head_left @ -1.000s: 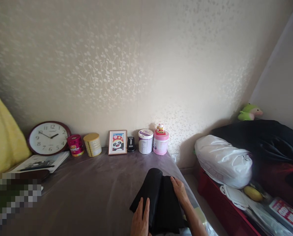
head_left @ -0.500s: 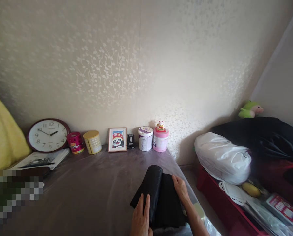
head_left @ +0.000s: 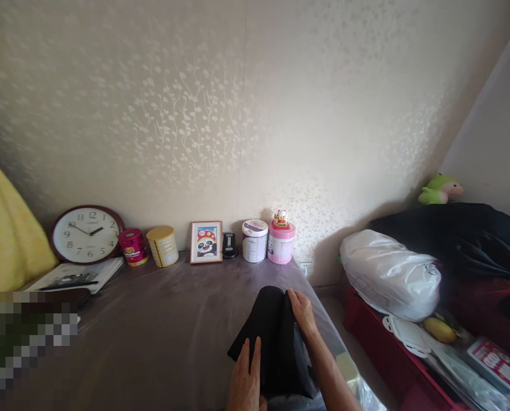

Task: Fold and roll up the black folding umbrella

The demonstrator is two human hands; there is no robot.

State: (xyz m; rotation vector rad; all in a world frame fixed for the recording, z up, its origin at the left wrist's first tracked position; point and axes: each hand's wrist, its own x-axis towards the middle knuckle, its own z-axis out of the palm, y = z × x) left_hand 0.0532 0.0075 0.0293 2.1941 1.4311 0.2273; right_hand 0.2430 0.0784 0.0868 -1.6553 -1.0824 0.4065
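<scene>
Now your right hand (head_left: 302,311) has come inward from its place at the far right edge of the soft black sheet of fabric-like material (head_left: 272,337), lifting the right-hand flap that lay spread half a second ago; the flap stands steeply against the rounded left part, so the fold looks partway over rather than finished. That black piece lies on the smooth grey-brown tabletop (head_left: 165,342), just past six o'clock toward five. Your left hand (head_left: 244,379) has hardly shifted: its fingers rest spread on the left part, steadying it, by the look of things, while your right fingers are clamped on the raised flap's far corner. Your hands are apart, with black material between them. Your right thumb is out of sight, and you can't tell whether the left one pinches from beneath. A greyish patch under the lifted flap is hard to make out, crumpled clear plastic (head_left: 368,397) toward five o'clock is cut off below, and a pixelated block (head_left: 19,348) at eight o'clock masks whatever lies there.
</scene>
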